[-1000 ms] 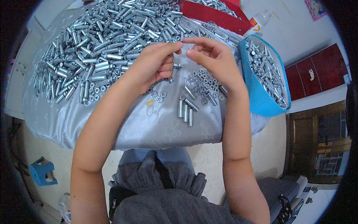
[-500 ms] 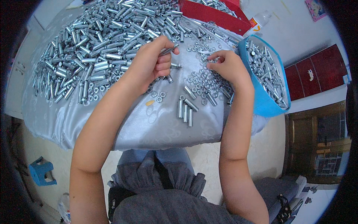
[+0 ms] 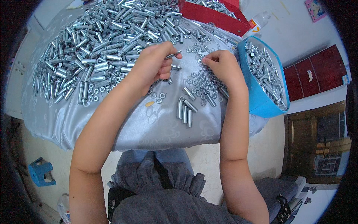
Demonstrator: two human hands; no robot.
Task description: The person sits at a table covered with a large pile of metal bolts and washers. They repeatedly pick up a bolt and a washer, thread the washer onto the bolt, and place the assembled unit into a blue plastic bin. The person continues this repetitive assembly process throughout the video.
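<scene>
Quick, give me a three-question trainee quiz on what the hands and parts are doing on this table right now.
1. True or false: the left hand holds a metal bolt sleeve.
2. Where does the right hand reach? A) blue bin B) pile of loose nuts C) red tray
3. What colour is the bin at the table's right edge?

Key:
1. True.
2. B, the pile of loose nuts.
3. Blue; it is full of metal parts.

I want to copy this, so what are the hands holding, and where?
The left hand grips a metal bolt by one end; its other end pokes out past the fingers. The right hand pinches into the loose nuts; any catch is hidden.
</scene>
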